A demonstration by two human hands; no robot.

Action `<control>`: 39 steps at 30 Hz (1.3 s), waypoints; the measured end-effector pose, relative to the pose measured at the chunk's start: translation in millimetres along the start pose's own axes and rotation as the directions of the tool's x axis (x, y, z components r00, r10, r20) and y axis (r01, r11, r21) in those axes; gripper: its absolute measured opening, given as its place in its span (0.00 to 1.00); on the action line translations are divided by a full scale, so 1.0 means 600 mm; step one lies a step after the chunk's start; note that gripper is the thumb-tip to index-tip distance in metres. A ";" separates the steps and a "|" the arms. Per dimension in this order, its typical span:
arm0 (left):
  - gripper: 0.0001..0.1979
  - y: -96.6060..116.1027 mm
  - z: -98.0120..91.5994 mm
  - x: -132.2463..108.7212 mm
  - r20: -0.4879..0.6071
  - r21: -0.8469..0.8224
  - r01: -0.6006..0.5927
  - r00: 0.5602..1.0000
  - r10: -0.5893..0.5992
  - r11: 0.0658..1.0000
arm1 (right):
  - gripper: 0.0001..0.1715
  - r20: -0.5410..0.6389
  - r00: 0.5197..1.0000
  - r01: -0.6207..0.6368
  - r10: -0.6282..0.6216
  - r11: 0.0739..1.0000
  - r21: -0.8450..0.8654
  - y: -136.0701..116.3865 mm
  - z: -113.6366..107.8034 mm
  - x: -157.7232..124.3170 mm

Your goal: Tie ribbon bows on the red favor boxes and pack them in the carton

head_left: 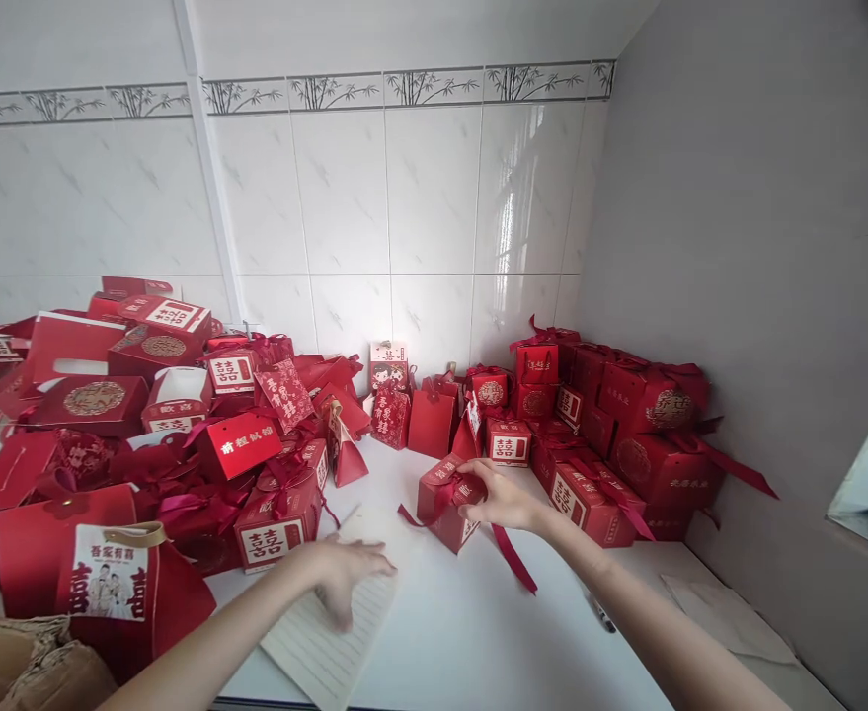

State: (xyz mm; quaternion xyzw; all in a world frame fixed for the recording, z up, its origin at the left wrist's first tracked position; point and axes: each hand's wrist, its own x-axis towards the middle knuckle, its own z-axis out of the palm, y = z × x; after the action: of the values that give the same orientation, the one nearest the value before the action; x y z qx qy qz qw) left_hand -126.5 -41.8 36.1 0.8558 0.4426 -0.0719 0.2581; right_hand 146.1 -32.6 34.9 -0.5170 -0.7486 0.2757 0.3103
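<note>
My right hand (pixel 497 494) is closed around the top of a small red gift box (pixel 452 528) tied with a dark red ribbon. The box is on the white table (pixel 470 632), and one loose ribbon end trails to its right. My left hand (pixel 349 573), slightly blurred, is over a lined paper pad (pixel 337 637) with its fingers apart and nothing in them. Just left of that hand is a red box with a gold double-happiness label (pixel 275 543).
A jumbled heap of red gift boxes (pixel 104 400) fills the left side. Stacked ribboned boxes (pixel 660 444) stand against the grey right wall. Smaller boxes (pixel 434 415) line the tiled back wall. A pen (pixel 602 614) lies near my right forearm, and a cardboard box (pixel 26 662) is at the lower left.
</note>
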 end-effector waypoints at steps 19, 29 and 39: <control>0.04 0.123 0.019 0.064 -0.600 -0.111 -0.349 0.770 0.217 0.931 | 0.12 0.072 0.964 0.264 -0.256 0.885 -0.383 -0.073 0.006 -0.062; 0.08 0.121 0.034 0.073 -0.575 -0.002 -0.276 0.787 0.225 0.961 | 0.12 -0.007 0.971 0.229 -0.240 0.934 -0.273 -0.052 0.019 -0.054; 0.03 0.133 0.034 0.060 -0.543 -0.078 -0.248 0.823 0.167 0.966 | 0.07 -0.016 0.970 0.242 -0.244 0.967 -0.078 -0.036 0.023 -0.060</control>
State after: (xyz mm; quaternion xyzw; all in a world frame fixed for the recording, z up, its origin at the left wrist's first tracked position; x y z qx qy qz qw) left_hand -39.3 -63.8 36.1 0.8640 0.4048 0.2288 0.1933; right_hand 132.6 -74.5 35.4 -0.4365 -0.8121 0.2004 0.3314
